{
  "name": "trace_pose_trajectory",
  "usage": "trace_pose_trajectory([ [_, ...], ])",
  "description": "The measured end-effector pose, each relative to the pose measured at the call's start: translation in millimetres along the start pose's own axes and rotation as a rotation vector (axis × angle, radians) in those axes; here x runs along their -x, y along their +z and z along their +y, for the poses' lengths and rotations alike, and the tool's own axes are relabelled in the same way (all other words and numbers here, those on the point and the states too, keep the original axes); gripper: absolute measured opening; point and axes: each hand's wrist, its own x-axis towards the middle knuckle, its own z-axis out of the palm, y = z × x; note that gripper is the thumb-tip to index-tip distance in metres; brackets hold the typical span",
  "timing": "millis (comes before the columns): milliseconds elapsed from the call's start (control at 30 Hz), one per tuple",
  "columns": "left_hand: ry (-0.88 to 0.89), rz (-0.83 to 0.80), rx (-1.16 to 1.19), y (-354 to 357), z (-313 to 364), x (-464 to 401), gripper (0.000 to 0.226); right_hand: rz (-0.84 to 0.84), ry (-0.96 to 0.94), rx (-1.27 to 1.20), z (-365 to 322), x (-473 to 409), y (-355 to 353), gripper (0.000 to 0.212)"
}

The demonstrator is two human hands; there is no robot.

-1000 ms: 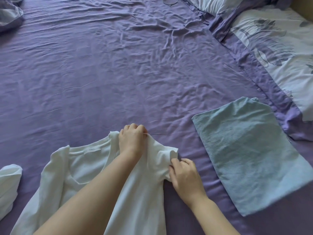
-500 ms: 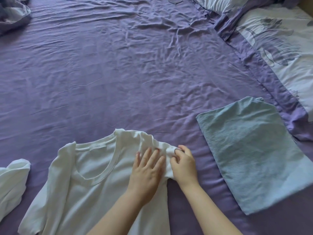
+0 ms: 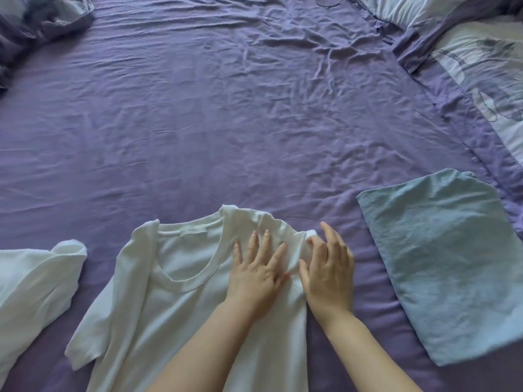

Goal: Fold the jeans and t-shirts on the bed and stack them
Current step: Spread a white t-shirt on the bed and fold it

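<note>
While the white t-shirt (image 3: 175, 306) lies front up on the near edge of the bed (image 3: 226, 123), neckline toward the far side, both hands rest on its right shoulder area. Left hand (image 3: 254, 275): palm down, fingers straight and spread, pressing the cloth flat just beside the neckline. Right hand (image 3: 329, 275): at the shirt's right edge, fingers loosely extended, fingertips touching the folded-in sleeve; whether the thumb pinches the fabric cannot be told, but the fingers are not curled round it. Both forearms enter from the bottom edge of the view and cross the shirt's lower body. The shirt's left sleeve is spread outward and down toward the near left.

Left of the shirt, apart from it, a second white garment (image 3: 34, 287) lies crumpled, partly cut off by the frame. Right of the hands, a folded light-blue cloth (image 3: 444, 258) lies flat on the purple sheet, not touching the shirt. Farther away, the wrinkled sheet fills the middle ground. At the far right lies a patterned duvet (image 3: 481, 66) with a purple border; at the far left corner, bunched bedding (image 3: 36, 21).
</note>
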Motion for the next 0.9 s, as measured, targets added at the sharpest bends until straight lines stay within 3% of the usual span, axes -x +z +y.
trace_pose_trajectory([
  [100, -0.019, -0.003, 0.012, -3, -29, 23, 0.059, -0.022, -0.222, 0.08, -21, 2, 3, 0.07],
  [167, -0.046, 0.0, -0.006, -7, -54, 38, 0.058, -0.129, -0.316, 0.126, -41, 2, 6, 0.076],
  [333, -0.163, 0.061, 0.003, -24, -120, 71, 0.053, -0.498, -0.346, 0.124, -94, 8, 25, 0.055],
  [433, -0.249, 0.295, 0.045, -39, -160, 83, 0.06, -0.488, -0.365, 0.053, -135, 2, 29, 0.047],
  [500, -0.374, 0.356, 0.104, -48, -181, 82, 0.064, -0.406, -0.45, 0.012, -160, -8, 32, 0.044],
  [633, -0.543, 0.174, 0.53, -61, -215, 69, 0.071, -0.376, -0.534, -0.08, -210, -34, 45, 0.052],
  [667, -0.533, 0.141, 0.601, -65, -220, 67, 0.061, -0.392, -0.536, -0.094, -218, -39, 51, 0.057],
  [733, -0.493, 0.116, 0.619, -69, -227, 68, 0.013, -0.447, -0.537, -0.108, -231, -49, 61, 0.062],
  [800, -0.416, 0.073, 0.63, -70, -234, 74, 0.027, -0.47, -0.557, -0.101, -244, -54, 68, 0.058],
  [900, -0.301, 0.025, 0.477, -70, -249, 83, 0.041, -0.427, -0.584, -0.005, -258, -59, 72, 0.026],
])
